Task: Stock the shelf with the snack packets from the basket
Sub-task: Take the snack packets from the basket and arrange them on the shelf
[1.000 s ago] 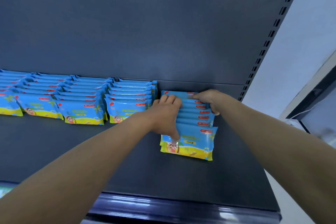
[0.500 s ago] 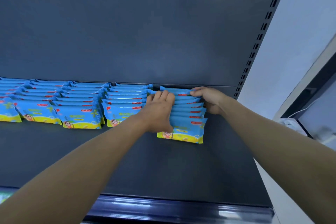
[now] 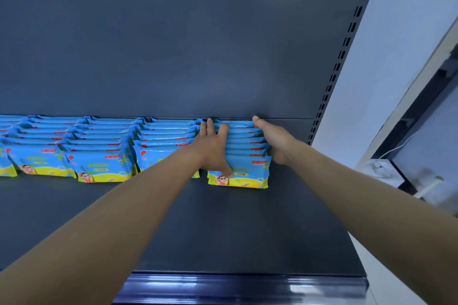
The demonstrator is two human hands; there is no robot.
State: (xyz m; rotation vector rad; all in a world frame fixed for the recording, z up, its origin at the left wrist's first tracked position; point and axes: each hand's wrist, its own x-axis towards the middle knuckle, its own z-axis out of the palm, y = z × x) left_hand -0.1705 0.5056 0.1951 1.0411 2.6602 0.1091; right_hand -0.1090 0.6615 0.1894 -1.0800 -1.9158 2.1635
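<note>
While the head camera looks up along both forearms, the new row of packets (image 3: 245,146) stands on the shelf (image 3: 223,230) at the right end of the stock. It sits just beside the other rows (image 3: 104,156), which run off to the left. Its rear packet is against the back panel (image 3: 198,44), and its front packet (image 3: 244,177) faces outward.

The left hand (image 3: 213,150) lies over the row's left edge, its fingers (image 3: 210,127) stretched straight toward the back and its thumb pressed onto the face of the front packet. The right hand (image 3: 275,142) lies flat along the row's right side, its fingers straight and reaching to the back panel. Neither hand is curled round anything; the two simply press the row between them.

To me this looks like the squaring-up step: the row is already set down and is being pushed back and trued against its neighbours.

The next move would call for both hands to ease off together. The left thumb should lift cleanly so that the front packet does not tip forward. After that comes a reach back to the basket, which is out of sight here.

Some bare shelf shows between this row and the slotted upright (image 3: 339,57). Whether another row fits there I cannot tell.
</note>
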